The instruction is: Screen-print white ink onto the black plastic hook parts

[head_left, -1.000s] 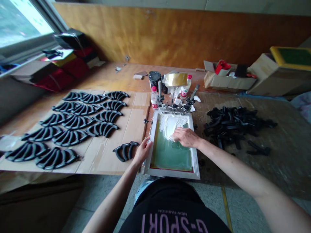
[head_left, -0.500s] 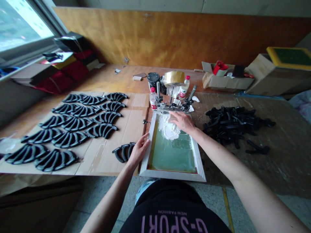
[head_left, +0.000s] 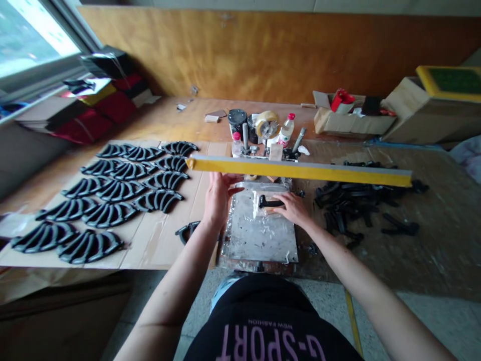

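A screen-printing frame (head_left: 300, 170) is tilted up, its yellow-and-grey front edge facing me across the middle. Just below its left part is my left hand (head_left: 218, 195), fingers spread toward the right; whether it touches the frame is unclear. Beneath the frame lies a metal base plate (head_left: 259, 230), scuffed and marked with white. On a pale block on this plate lies a black handle-shaped part (head_left: 271, 203). My right hand (head_left: 293, 207) has its thumb and fingers closed on the right end of that part.
Rows of fanned black parts (head_left: 108, 188) cover the cardboard on the left. A heap of loose black parts (head_left: 349, 205) lies at right. Behind the frame stand a bottle (head_left: 286, 131), a dark tub (head_left: 237, 123) and a tape roll (head_left: 267, 124). An open carton (head_left: 353, 125) sits farther back.
The screen frame with white ink has swung up from lying flat, uncovering the plate. My right hand has moved from the ink down to the black part; my left hand has risen.
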Motion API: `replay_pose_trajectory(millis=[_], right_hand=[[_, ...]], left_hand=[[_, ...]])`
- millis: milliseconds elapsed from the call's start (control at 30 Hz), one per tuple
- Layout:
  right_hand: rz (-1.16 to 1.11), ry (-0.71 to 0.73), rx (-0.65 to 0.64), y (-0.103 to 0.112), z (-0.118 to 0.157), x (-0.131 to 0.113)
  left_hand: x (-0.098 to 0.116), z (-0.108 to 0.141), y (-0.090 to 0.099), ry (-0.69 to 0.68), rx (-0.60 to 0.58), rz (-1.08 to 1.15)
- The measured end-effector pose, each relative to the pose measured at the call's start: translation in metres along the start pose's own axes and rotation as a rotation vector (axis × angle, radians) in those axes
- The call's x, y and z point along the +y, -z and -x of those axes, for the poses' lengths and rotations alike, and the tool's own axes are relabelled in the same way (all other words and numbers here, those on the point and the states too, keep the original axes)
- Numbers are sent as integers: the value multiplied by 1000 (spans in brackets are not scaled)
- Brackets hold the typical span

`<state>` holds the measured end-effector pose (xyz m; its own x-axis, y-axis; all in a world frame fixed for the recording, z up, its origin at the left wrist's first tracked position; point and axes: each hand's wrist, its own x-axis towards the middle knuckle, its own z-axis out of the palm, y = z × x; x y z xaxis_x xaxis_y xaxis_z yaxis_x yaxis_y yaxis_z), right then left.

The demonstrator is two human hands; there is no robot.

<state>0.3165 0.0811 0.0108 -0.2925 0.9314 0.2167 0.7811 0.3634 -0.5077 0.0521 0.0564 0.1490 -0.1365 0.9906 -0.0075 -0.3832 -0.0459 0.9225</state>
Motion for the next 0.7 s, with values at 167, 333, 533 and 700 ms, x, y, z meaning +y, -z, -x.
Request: replay_pose_trajectory(millis=[167, 333, 533, 700], right_hand=[[117, 86, 36, -11, 15, -67], [51, 456, -87, -10, 39, -86], [304, 43, -131, 43, 101, 61], [343, -75, -169, 58, 142, 125]], left_hand=[[-62, 50, 5, 600, -64, -30], [-96, 78, 62, 697, 84, -139], [-79, 78, 227, 655, 555, -642], [-74, 89, 288, 740, 400, -995]])
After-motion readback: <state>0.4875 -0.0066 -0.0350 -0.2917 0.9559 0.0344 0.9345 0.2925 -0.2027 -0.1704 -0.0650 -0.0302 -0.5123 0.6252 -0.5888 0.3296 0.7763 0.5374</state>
